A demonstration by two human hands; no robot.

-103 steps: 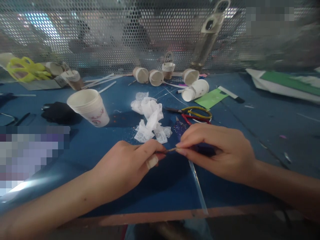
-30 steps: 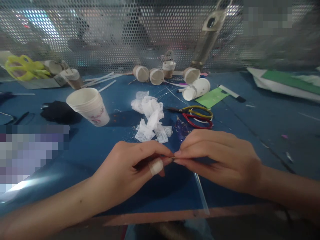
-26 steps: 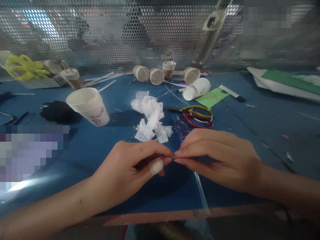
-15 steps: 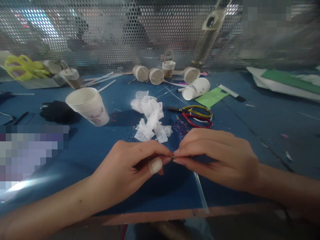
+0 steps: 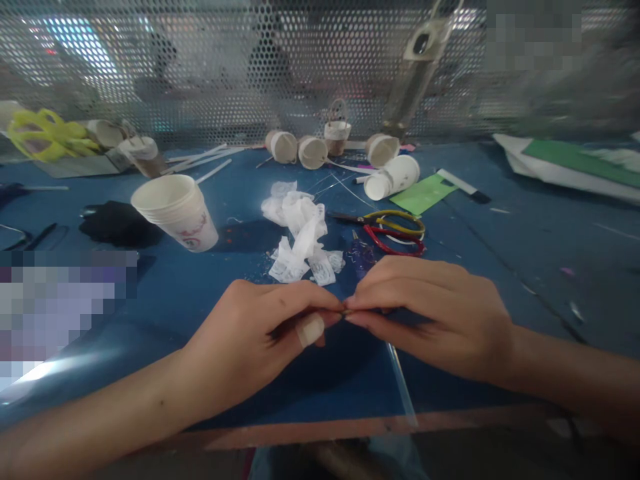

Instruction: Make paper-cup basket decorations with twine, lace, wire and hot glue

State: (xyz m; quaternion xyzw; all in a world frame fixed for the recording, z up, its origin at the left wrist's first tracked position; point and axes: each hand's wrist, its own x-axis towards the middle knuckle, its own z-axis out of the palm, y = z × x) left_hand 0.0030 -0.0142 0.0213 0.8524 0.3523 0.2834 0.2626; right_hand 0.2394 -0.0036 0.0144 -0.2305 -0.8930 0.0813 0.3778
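Observation:
My left hand (image 5: pixel 260 340) and my right hand (image 5: pixel 435 310) meet fingertip to fingertip low over the blue table (image 5: pixel 500 233). Both pinch a thin brown strand (image 5: pixel 345 311), and only a tiny bit of it shows between the fingertips. A white bandage wraps one finger of my left hand. Just behind the hands lie crumpled white paper scraps (image 5: pixel 300 233), a small purple tool (image 5: pixel 361 255) and scissors with red and yellow handles (image 5: pixel 395 233). A clear thin strip (image 5: pixel 400 380) runs out from under my right hand toward the near edge.
A stack of paper cups (image 5: pixel 175 213) stands at the left beside a black object (image 5: pixel 117 223). Small cut cups (image 5: pixel 313 152) and a lying cup (image 5: pixel 393 177) sit near the perforated metal screen (image 5: pixel 250 60). Green paper (image 5: pixel 423 195), a marker (image 5: pixel 463 186), and yellow scissors (image 5: pixel 43 133) lie about.
A short length of the strand showed between my hands 3.4 s ago; my fingertips have since closed together over it. Over the last second the hands barely moved.

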